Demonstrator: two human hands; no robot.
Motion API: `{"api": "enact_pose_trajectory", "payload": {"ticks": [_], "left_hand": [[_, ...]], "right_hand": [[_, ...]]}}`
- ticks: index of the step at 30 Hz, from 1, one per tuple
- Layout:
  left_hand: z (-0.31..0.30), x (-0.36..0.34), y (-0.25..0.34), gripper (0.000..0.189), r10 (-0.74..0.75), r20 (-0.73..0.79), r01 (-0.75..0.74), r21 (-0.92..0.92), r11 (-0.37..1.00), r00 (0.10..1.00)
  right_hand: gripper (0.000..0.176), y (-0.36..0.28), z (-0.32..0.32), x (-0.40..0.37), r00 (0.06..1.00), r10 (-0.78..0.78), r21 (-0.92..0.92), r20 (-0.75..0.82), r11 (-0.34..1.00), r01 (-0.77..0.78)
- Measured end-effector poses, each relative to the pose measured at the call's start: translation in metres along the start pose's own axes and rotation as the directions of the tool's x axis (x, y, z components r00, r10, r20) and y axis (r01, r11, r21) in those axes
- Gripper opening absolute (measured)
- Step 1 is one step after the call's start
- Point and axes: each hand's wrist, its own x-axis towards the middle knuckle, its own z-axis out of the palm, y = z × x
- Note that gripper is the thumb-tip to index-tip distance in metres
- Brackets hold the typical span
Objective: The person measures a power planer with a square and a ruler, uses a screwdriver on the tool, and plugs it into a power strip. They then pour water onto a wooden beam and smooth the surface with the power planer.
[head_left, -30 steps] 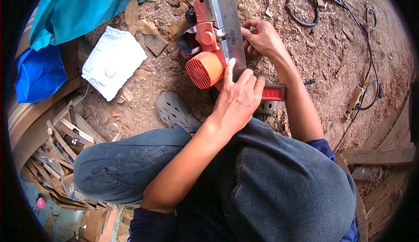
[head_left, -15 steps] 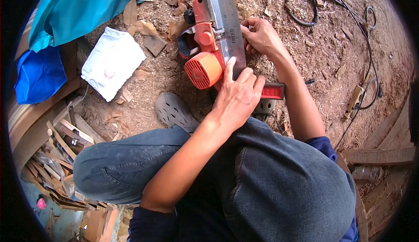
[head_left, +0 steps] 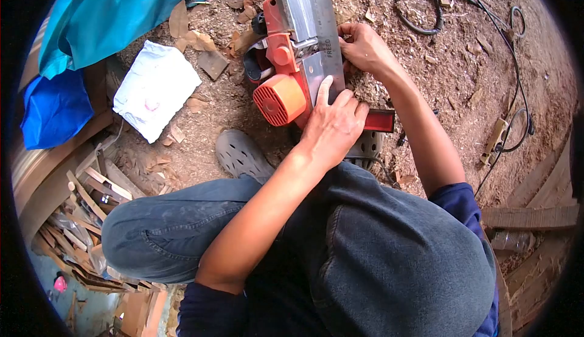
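Note:
An orange electric planer lies on its side, with its bright metal sole turned up towards me. Along the sole runs a steel ruler marked "FREED". My left hand is closed around the ruler's near end and the planer's rear, its index finger stretched along the metal. At the ruler's right edge, my right hand is closed in a pinch; its fingertips are partly hidden. A red, black-edged block sticks out beside my left fingers.
Wood shavings and dry leaves cover the ground. A white packet and a teal sheet lie left, above wood offcuts. Black cable loops at right near a small wooden-handled tool. Grey clogs are on my feet.
The planer has turned slightly, showing more of its sole. The ruler has shifted a little to the right across it, and both hands keep nearly the same places.

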Motion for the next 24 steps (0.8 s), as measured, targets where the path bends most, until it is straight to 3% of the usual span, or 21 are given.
{"api": "enact_pose_trajectory", "payload": {"ticks": [5,8,24], "left_hand": [[0.002,0.000,0.002,0.034,-0.001,-0.010,0.001,0.016,1.000,1.000],[0.003,-0.001,0.002,0.034,-0.004,-0.031,0.004,0.019,1.000,1.000],[0.003,-0.001,0.003,0.038,0.002,-0.035,-0.001,0.024,1.000,0.999]], "right_hand": [[0.024,0.005,0.001,0.004,0.997,-0.050,-0.114,-0.055,0.993,0.044],[0.024,-0.007,0.000,-0.005,1.000,0.016,-0.045,-0.024,0.999,-0.017],[0.021,-0.001,0.002,-0.005,1.000,0.001,-0.014,-0.019,1.000,-0.001]]}}
